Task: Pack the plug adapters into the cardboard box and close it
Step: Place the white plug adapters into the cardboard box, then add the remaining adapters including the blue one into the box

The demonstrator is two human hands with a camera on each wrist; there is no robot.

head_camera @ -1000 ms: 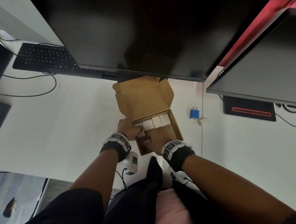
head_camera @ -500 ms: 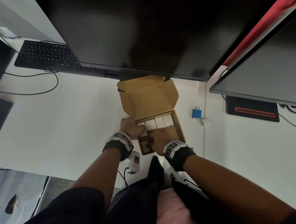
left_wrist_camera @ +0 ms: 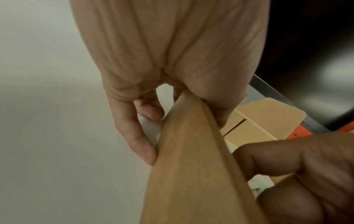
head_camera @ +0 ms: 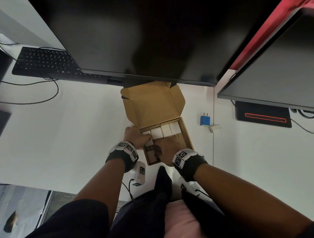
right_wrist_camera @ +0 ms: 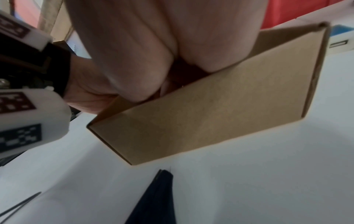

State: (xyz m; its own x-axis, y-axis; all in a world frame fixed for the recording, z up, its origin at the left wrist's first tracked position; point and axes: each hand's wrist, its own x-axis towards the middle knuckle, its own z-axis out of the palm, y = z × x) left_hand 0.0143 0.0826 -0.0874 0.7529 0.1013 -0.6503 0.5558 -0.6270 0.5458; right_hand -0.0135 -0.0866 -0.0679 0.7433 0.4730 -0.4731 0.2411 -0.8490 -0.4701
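Observation:
An open cardboard box lies on the white desk with its lid standing up at the back. Several white plug adapters stand in a row along its far wall. My left hand grips the box's left wall, with the fingers outside and the thumb inside. My right hand reaches over the front wall into the box. Its curled fingers and thumb hold a white adapter at the front left. The fingertips are hidden. A blue adapter and a white adapter lie on the desk right of the box.
A large dark monitor overhangs the box lid, and a second monitor stands to the right. A black keyboard with cables lies at the far left. A black device with a red line sits at the right.
Both hands stay at the box. My right hand has settled slightly toward the front-left corner, and the left hand keeps its hold on the wall.

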